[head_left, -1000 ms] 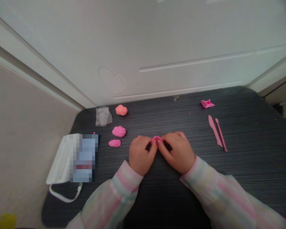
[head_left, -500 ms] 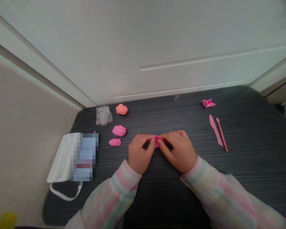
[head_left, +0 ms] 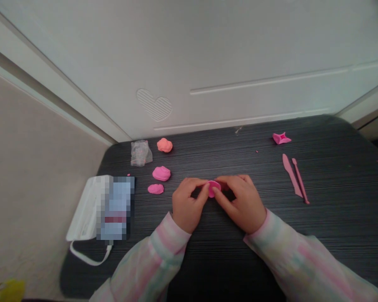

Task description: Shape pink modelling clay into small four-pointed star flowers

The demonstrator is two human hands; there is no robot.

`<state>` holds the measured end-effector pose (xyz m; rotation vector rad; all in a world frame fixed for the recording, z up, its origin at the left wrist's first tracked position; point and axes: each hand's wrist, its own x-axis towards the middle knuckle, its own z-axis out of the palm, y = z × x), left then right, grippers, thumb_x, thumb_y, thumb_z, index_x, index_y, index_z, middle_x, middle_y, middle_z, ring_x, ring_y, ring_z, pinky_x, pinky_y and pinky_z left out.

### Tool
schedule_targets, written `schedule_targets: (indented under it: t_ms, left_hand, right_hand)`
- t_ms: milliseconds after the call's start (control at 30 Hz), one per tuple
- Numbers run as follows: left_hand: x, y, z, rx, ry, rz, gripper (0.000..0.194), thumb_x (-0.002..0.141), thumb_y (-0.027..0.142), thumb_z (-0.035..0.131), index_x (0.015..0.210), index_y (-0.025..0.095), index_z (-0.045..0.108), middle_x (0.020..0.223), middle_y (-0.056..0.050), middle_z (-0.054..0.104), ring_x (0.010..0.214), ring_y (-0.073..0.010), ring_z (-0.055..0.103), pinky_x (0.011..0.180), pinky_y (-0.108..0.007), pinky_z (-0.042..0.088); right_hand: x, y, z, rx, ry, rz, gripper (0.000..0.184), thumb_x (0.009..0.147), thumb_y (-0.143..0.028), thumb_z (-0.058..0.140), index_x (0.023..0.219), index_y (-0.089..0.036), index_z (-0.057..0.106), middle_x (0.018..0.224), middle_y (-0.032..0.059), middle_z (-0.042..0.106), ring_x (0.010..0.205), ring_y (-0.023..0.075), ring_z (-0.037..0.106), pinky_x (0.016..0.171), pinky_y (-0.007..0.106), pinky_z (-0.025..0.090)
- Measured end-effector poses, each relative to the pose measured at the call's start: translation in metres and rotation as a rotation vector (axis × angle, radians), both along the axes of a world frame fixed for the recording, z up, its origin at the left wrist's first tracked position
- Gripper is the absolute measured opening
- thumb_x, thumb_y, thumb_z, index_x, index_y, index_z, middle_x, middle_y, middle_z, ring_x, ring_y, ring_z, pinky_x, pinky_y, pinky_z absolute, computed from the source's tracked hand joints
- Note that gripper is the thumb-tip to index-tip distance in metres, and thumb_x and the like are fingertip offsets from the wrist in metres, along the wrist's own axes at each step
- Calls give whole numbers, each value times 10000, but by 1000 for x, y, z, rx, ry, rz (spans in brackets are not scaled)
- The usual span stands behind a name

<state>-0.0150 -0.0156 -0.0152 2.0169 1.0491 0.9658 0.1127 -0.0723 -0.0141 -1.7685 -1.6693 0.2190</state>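
Between my two hands is a small, thin, rounded piece of pink modelling clay [head_left: 213, 189], above the dark table. My left hand [head_left: 188, 203] pinches its left edge between thumb and fingers. On the right edge, my right hand [head_left: 242, 201] grips it the same way, thumb lying near the front. To the left of my hands lie a pink clay lump [head_left: 161, 173], a smaller pink clay piece [head_left: 156, 189] and an orange clay lump [head_left: 164, 145].
A folded pink clay shape [head_left: 281, 138] sits at the back right, above a pink plastic knife [head_left: 291, 174] and a thin pink modelling stick [head_left: 300, 181]. A clear plastic wrapper [head_left: 140, 153], blurred-out phone [head_left: 117, 207] and white cabled case [head_left: 87, 207] are at left on the black table [head_left: 208, 260].
The clay piece between my fingers has been tilted and now shows a rounder, flatter face. Both hands still pinch it. The whole view has shifted slightly.
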Motion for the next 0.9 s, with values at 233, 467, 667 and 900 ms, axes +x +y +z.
schedule_targets:
  t_ms: [233,467,667,900]
  left_hand:
    - [1,-2,0,-88,56,5,107,731,214,557,820,162,583,720,0,624,650,-103,550,616,-222,430]
    - [1,-2,4,-76,81,-8,94,756,217,519,758,172,601,686,10,624,616,-93,538,599,-209,425]
    - [2,-3,2,-58,101,-23,132,748,218,528,861,171,578,721,0,633,633,-104,550,611,-224,436]
    - [0,0,1,35,106,-100,113,763,207,515,724,169,613,715,-25,626,700,-131,560,678,-267,443]
  right_hand:
    - [-1,1,1,-55,-20,-8,220,803,-265,436,641,-171,552,589,-8,568,574,123,481,654,298,270]
    - [0,1,2,-55,-25,9,212,809,-276,427,681,-172,560,607,-9,568,589,123,479,672,297,267]
    - [1,1,1,-42,-71,-6,214,802,-253,433,636,-172,541,595,-10,560,584,123,473,674,301,265]
    - [4,1,2,-35,-52,-4,147,791,-283,468,774,-175,566,698,6,604,659,137,519,700,311,286]
